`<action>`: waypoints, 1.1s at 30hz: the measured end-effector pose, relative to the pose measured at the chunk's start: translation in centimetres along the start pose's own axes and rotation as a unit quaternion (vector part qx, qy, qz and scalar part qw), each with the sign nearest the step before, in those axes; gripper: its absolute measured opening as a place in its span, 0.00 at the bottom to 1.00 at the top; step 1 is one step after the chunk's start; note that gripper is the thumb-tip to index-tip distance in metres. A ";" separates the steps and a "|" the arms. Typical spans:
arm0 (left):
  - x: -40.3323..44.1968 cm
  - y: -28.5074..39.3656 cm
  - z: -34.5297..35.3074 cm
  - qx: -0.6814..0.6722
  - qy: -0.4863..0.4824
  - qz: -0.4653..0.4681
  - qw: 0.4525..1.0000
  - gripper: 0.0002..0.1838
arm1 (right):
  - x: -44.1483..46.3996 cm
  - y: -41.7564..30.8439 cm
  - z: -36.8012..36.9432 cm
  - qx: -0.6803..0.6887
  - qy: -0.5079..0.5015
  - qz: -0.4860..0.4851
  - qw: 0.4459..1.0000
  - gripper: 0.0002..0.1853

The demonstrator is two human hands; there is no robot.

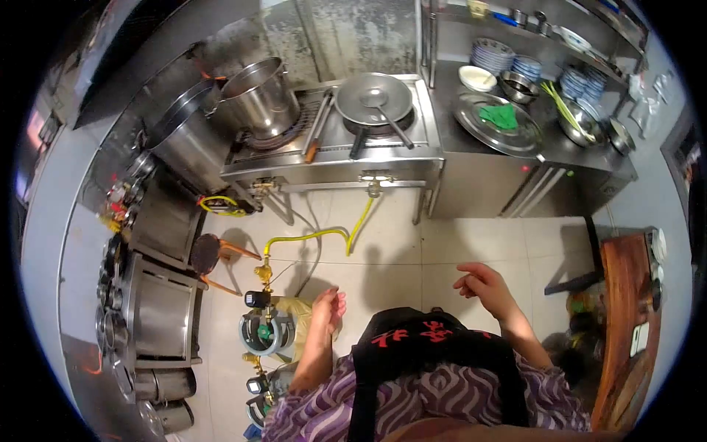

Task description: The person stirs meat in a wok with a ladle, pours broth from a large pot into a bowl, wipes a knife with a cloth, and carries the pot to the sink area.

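My left hand (329, 308) hangs in the air over the tiled floor, its fingers loosely bent with nothing visible in them. It is nearest to a gas cylinder (254, 335) with a brass valve. Out to the other side, my right hand (482, 286) is also raised above the floor, fingers half bent and apart, touching nothing. Ahead of both hands is a steel stove (331, 153). A wok (346, 103) rests on its right burner with a ladle (390, 121) lying in it. On the left burner stands a tall steel pot (259, 99).
A yellow gas hose (305, 237) runs from stove to floor. At left are a stool (210, 254) and steel cabinets (163, 313). The right counter (460, 132) bears a round lid (471, 121) with a green cloth (499, 116), and bowls. A wooden board (622, 317) is far right.
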State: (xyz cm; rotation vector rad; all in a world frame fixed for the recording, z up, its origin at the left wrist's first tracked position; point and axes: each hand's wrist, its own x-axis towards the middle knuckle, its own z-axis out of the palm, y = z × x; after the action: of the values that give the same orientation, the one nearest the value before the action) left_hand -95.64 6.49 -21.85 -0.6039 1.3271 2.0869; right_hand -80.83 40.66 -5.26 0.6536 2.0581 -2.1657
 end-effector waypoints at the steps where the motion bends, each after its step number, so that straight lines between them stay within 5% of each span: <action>1: 0.8 0.4 1.6 0.027 -0.014 -0.007 1.000 0.13 | -0.7 0.3 -0.5 0.001 0.024 -0.002 1.000 0.15; 8: 3.7 0.1 11.0 0.096 -0.147 -0.058 0.983 0.15 | -6.6 4.7 -2.4 0.063 0.151 0.020 0.986 0.15; 10: 6.2 -1.6 10.4 0.057 -0.251 -0.086 0.963 0.16 | -7.1 4.7 -2.7 0.091 0.166 0.021 0.982 0.15; 16: 4.8 -1.8 13.4 0.154 -0.169 -0.091 0.969 0.17 | -6.5 3.1 -4.4 0.022 0.153 -0.032 0.988 0.18; 22: 11.7 -2.8 13.1 0.183 -0.323 -0.138 0.918 0.18 | -7.5 3.8 -8.6 0.051 0.176 -0.070 0.980 0.19; 24: 5.8 -2.7 19.1 0.170 -0.187 -0.077 0.964 0.15 | -7.4 4.6 -9.9 0.087 0.185 -0.034 0.978 0.18; 29: 7.5 -3.1 17.6 0.121 -0.292 -0.095 0.944 0.18 | -5.8 4.3 -11.0 0.067 0.164 -0.022 0.984 0.18; 33: 2.9 -1.0 16.0 0.141 -0.113 -0.061 0.982 0.17 | -3.0 2.3 -9.1 0.044 0.121 -0.022 0.991 0.17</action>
State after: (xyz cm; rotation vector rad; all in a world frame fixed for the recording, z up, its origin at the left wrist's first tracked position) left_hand -98.05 22.15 -18.01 -0.3077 1.3823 1.7686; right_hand -75.10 48.57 -6.39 0.9337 2.1150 -2.3145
